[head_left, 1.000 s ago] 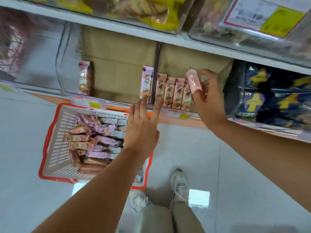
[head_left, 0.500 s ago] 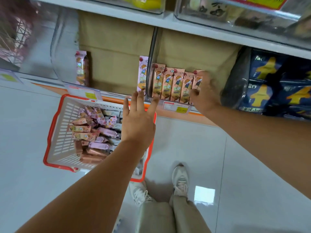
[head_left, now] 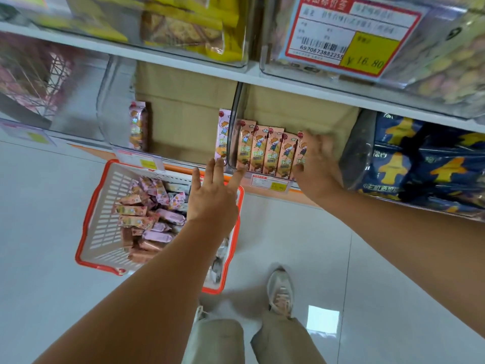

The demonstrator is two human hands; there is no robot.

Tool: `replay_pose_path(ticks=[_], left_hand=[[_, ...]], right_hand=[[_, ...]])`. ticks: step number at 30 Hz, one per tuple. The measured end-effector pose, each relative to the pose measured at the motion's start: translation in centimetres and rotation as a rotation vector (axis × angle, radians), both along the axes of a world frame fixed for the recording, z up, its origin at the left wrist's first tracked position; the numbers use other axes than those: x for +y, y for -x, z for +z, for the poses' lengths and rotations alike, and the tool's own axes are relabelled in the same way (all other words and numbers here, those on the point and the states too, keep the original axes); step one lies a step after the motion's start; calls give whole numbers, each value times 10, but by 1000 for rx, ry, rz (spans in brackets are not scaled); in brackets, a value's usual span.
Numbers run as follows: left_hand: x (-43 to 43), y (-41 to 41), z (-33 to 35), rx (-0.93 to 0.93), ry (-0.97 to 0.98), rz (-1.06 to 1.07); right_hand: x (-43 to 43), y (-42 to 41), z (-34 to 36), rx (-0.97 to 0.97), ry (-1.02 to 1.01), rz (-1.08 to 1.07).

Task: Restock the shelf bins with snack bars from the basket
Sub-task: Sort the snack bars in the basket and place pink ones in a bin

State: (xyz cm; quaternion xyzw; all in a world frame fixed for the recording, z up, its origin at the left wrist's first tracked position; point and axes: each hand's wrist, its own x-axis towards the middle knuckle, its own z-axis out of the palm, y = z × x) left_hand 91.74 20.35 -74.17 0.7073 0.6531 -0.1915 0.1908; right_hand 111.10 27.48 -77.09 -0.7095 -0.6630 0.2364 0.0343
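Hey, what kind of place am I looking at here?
Most likely a shop's snack aisle: white shelves carry clear plastic bins of pink wrapped snack bars, a red-and-yellow price tag fronts one bin, and a red-rimmed plastic basket of bars sits on the floor.

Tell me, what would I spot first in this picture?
A row of pink snack bars stands in a clear bin, the right hand gripping the end bar. Below left, a red-rimmed basket heaped with more bars sits on the floor, under the open left hand.
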Motion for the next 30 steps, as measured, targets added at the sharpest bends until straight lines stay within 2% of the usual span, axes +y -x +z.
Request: replay_pose_path(ticks=[4,6,8,13,17,20,30], left_hand=[[4,7,0,-80,-9,-11],[6,16,-2,-109,-13,-57],[6,28,-4,-105,-28,-143],[2,62,-6,-104,-60,-283],[3,89,-9,-67,-14,-401],[6,101,-12,-77,-35,-459],[-1,111,-22,-124,-122,-424]], right_hand=[[-10,15,8,107,-251,63],[-15,23,10,154,-307,128],[-21,33,6,128,-251,146],[-44,58,-9,-86,-86,136],[-60,78,-11,-179,-75,25],[-66,91,-6,-265,23,14],[-89,116,0,-110,-38,-86]])
